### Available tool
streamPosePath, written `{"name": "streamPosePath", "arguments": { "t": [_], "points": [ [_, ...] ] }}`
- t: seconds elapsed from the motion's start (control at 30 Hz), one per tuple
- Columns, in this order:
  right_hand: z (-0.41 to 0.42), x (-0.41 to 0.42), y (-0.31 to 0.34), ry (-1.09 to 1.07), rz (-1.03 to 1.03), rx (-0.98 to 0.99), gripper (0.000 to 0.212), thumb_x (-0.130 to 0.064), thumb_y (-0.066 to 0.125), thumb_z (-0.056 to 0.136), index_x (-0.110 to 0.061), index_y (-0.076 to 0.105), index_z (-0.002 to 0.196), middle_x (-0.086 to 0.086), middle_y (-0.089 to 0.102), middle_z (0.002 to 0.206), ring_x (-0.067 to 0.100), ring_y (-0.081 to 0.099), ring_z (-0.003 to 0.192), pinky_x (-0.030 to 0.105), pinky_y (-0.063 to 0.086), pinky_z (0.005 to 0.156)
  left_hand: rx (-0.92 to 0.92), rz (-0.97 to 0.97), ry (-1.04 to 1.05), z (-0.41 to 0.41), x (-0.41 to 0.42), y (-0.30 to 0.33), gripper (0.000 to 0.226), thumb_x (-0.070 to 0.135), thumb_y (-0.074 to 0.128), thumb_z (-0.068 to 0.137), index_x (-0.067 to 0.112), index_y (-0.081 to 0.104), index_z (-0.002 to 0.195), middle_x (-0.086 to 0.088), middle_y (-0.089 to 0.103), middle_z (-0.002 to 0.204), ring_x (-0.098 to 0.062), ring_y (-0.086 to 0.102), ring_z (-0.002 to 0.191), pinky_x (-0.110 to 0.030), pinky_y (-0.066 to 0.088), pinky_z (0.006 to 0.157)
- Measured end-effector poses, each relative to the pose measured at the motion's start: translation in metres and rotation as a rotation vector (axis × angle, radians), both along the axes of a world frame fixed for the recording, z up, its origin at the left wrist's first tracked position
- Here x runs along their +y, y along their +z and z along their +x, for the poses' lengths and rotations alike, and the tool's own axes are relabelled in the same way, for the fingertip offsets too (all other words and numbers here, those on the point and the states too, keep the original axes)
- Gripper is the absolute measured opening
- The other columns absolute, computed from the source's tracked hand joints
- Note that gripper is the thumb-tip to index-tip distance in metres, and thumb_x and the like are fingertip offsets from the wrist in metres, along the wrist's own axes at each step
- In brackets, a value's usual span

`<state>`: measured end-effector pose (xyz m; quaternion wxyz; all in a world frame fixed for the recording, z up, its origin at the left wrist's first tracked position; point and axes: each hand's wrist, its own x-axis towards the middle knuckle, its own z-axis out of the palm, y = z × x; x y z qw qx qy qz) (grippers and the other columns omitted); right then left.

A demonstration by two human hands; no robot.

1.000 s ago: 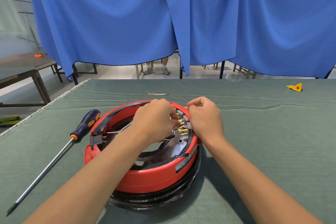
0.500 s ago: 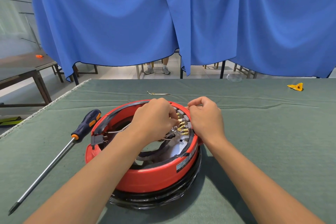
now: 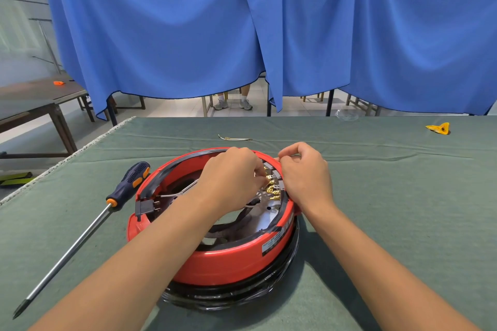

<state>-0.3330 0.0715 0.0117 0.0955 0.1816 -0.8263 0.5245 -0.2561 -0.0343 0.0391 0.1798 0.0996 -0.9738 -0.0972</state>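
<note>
A round red appliance [image 3: 231, 263] lies upside down on the green cloth, its open base showing metal plates, wires and a row of brass terminals [image 3: 272, 188]. My left hand [image 3: 231, 177] reaches into the base from the left, fingers curled and pinching at the brass terminals; what it holds is hidden under the fingers. My right hand [image 3: 306, 174] rests on the far right rim with fingers curled, thumb and forefinger pinched together at the rim's edge.
A long screwdriver [image 3: 88, 223] with a dark blue and orange handle lies left of the appliance. A short loose wire [image 3: 234, 138] lies behind it. A yellow plastic piece [image 3: 438, 127] sits far right. Blue curtains hang behind the table's far edge; the table's left edge runs diagonally.
Both hands stay at the terminals with only slight finger shifts. The view has barely moved.
</note>
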Motion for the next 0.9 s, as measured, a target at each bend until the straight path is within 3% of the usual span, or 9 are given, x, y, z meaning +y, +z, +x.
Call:
{"name": "streamPosePath", "arguments": {
  "t": [0.13,0.27,0.4,0.57,0.73,0.9],
  "points": [
    [0.0035,0.0008,0.0021,-0.004,0.017,0.03,0.015,-0.017,0.051,0.085,-0.024,0.064,0.081,-0.014,0.062,0.076,0.011,0.058,0.079,0.028,0.044,0.064,0.012,-0.031,-0.025,0.0004,-0.001,-0.0007,0.015,0.036,0.061,0.088,0.029,0.073,0.095,0.004,0.069,0.093,-0.02,0.06,0.087,-0.029,0.044,0.069],
    [0.0067,0.0027,0.004,-0.043,0.117,0.088,0.004,-0.027,0.054,0.083,-0.026,0.058,0.082,-0.012,0.058,0.083,0.011,0.053,0.079,0.026,0.035,0.057,-0.011,-0.009,-0.042,0.001,-0.0013,-0.0014,0.017,0.037,0.06,0.089,0.028,0.072,0.095,0.006,0.062,0.082,-0.016,0.051,0.076,-0.027,0.036,0.064],
    [0.0073,0.0031,0.006,-0.039,0.15,0.026,0.007,-0.028,0.055,0.083,-0.023,0.059,0.083,-0.007,0.062,0.085,0.016,0.055,0.079,0.029,0.035,0.063,0.001,-0.003,-0.011,0.0002,-0.0005,-0.0001,0.017,0.038,0.06,0.09,0.03,0.074,0.095,0.004,0.07,0.088,-0.02,0.06,0.083,-0.027,0.04,0.065],
    [0.0089,0.0042,0.0072,-0.047,0.157,0.046,0.007,-0.027,0.056,0.083,-0.023,0.06,0.078,-0.008,0.062,0.081,0.014,0.054,0.075,0.029,0.032,0.058,0.003,0.005,-0.005,-0.0007,0.0016,-0.0012,0.016,0.035,0.06,0.089,0.028,0.074,0.094,0.002,0.071,0.087,-0.021,0.062,0.083,-0.028,0.044,0.067],
    [0.0079,0.0051,0.0078,-0.062,0.153,0.058,0.008,-0.027,0.057,0.081,-0.024,0.061,0.075,-0.011,0.062,0.075,0.014,0.054,0.072,0.026,0.033,0.055,0.028,0.02,0.009,-0.0022,0.0022,-0.0001,0.015,0.034,0.062,0.088,0.027,0.075,0.09,0.006,0.065,0.076,-0.018,0.058,0.074,-0.026,0.038,0.062],
    [0.0071,0.0048,0.0066,-0.074,0.133,0.074,0.01,-0.025,0.057,0.079,-0.022,0.061,0.071,-0.012,0.061,0.07,0.014,0.055,0.069,0.027,0.035,0.058,0.025,-0.01,-0.012,-0.0009,0.0037,-0.0004,0.015,0.032,0.06,0.089,0.028,0.075,0.092,0.003,0.071,0.086,-0.021,0.061,0.08,-0.027,0.042,0.063]
  ]
}}
